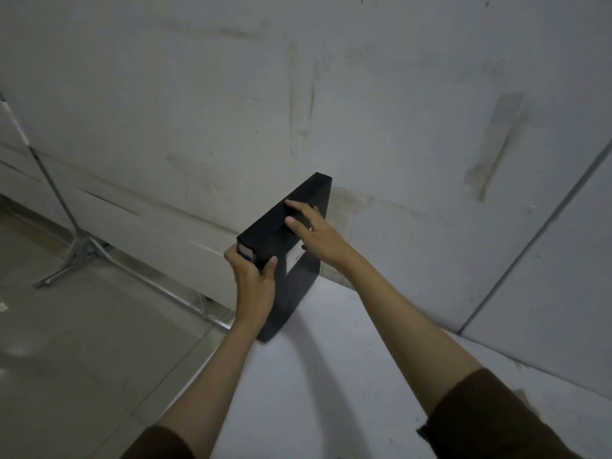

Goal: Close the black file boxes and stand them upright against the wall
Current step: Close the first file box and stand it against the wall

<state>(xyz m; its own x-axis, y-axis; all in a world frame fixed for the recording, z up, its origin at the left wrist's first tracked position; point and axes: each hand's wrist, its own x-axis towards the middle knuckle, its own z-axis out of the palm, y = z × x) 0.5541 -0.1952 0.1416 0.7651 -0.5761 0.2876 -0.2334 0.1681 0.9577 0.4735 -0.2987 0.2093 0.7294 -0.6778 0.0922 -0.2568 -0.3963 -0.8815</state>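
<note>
File box stands upright on the white surface, long axis running toward the wall. Left hand grips its near end; right hand rests open on top.

The left hand covers the near end of the black file box and most of a small label too small to read, the box's far side is hidden, and both sleeves are cut off by the bottom edge.
</note>
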